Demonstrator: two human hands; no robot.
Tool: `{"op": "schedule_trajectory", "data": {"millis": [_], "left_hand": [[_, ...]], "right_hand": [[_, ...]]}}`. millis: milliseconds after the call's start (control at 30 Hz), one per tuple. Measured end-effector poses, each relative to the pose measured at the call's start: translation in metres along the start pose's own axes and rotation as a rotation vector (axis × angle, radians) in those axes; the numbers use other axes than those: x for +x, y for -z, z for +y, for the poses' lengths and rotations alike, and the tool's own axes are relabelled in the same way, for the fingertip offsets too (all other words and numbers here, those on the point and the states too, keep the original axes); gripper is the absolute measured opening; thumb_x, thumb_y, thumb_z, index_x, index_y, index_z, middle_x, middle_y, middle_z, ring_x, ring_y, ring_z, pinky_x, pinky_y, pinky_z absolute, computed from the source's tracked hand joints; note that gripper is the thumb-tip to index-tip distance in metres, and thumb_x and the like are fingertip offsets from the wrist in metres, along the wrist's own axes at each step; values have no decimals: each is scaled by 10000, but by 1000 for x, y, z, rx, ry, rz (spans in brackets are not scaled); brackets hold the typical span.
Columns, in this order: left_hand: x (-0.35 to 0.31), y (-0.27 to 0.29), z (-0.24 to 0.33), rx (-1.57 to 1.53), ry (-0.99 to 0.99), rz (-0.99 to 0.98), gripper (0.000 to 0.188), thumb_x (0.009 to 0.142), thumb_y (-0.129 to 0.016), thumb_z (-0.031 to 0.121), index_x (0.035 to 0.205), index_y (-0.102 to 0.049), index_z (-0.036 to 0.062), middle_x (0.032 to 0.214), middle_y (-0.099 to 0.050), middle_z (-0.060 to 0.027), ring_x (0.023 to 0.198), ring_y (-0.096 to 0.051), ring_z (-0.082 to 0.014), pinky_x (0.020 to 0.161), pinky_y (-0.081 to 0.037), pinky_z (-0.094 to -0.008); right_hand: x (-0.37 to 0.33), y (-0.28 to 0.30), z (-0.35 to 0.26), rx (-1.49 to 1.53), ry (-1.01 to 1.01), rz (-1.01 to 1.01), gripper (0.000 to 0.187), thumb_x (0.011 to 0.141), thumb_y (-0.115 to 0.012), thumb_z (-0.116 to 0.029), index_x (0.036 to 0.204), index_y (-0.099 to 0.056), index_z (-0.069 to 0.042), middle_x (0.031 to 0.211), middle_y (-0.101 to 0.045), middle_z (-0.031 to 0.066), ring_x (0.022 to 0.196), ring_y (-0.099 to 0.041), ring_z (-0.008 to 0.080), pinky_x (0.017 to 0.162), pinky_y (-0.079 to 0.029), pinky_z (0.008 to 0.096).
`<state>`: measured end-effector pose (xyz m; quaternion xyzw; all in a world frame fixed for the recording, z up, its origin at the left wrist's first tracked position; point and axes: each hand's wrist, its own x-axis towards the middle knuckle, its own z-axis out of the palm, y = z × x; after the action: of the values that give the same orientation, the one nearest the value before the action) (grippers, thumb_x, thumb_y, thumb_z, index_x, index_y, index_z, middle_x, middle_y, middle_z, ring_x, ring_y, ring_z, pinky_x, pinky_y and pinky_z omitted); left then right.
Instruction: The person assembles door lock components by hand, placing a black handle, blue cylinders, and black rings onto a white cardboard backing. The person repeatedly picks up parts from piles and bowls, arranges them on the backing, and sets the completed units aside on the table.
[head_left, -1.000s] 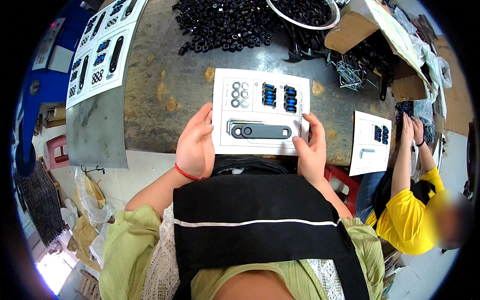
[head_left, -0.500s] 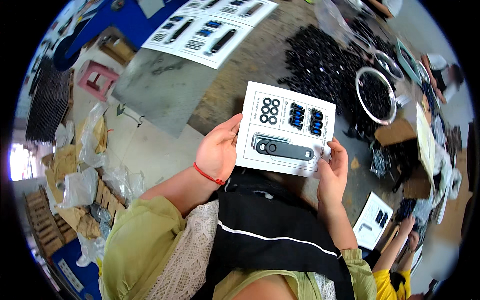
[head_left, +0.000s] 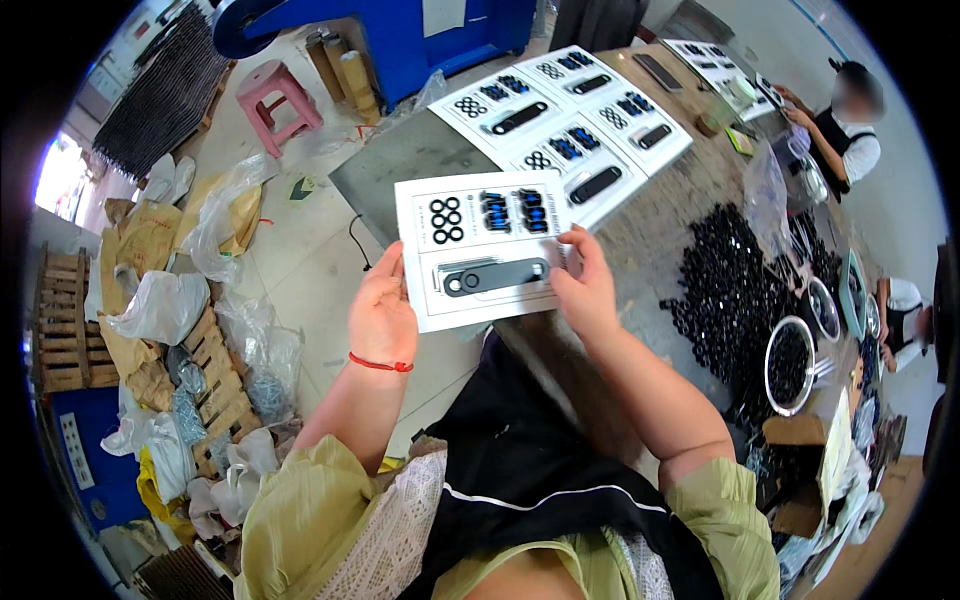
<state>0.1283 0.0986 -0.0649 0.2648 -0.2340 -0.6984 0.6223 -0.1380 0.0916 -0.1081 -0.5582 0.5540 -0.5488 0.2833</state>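
Note:
Between my hands I hold up a white card of packed hardware [head_left: 500, 306], tilted slightly. On it are black rings [head_left: 446, 220], two groups of black-and-blue parts [head_left: 515, 212], and a flat dark grey tool [head_left: 495, 277] with a round end, beside thin metal rods. My left hand [head_left: 385, 315] grips the card's left edge. The right edge sits in my right hand [head_left: 588, 285], thumb over the front and fingers at the side. Beyond it, several similar cards [head_left: 560, 110] lie in overlapping rows on the table.
A heap of small black parts [head_left: 715, 310] covers the table's right side, near a metal bowl [head_left: 768, 365] of them. Two people [head_left: 840, 140] work beyond. A pink stool [head_left: 275, 105], a blue machine [head_left: 400, 45], pallets [head_left: 65, 330] and plastic bags [head_left: 160, 305] stand left.
My view has turned toward the left and the far end of the table. Both hands and the card have moved left in view, and more of the laid-out cards show.

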Motion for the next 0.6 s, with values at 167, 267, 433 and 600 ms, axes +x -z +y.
{"op": "schedule_trajectory", "data": {"millis": [167, 267, 433, 600], "left_hand": [[18, 24, -55, 33, -188, 152, 640, 825, -419, 56, 1419, -318, -157, 1380, -490, -190, 1283, -471, -252, 1082, -377, -385], [47, 44, -85, -9, -289, 231, 655, 816, -418, 41, 1428, -301, -159, 1398, -473, -195, 1305, -455, -256, 1099, -366, -386], [65, 65, -102, -40, -359, 339, 622, 848, -425, 19, 1426, -292, -167, 1450, -430, -196, 1350, -405, -277, 1141, -337, -392], [85, 84, -116, -72, -402, 372, 580, 876, -437, 43, 1416, -333, -143, 1417, -463, -176, 1327, -427, -269, 1135, -347, -396]], "right_hand": [[40, -22, 59, -5, 74, -148, 424, 735, -585, -38, 1157, -541, -44, 1416, -463, 212, 1308, -449, 332, 1082, -344, 370], [73, -43, 91, -93, 219, -169, 421, 741, -610, -65, 1153, -526, -38, 1348, -489, 228, 1239, -474, 394, 1031, -393, 432], [94, -75, 101, -122, 182, -265, 405, 739, -629, -80, 1128, -525, -36, 1233, -523, 206, 1155, -485, 420, 1000, -397, 466], [115, -100, 112, -320, 312, -243, 442, 763, -648, -175, 1168, -536, -40, 1236, -525, 172, 1160, -479, 388, 1019, -366, 494]]}}
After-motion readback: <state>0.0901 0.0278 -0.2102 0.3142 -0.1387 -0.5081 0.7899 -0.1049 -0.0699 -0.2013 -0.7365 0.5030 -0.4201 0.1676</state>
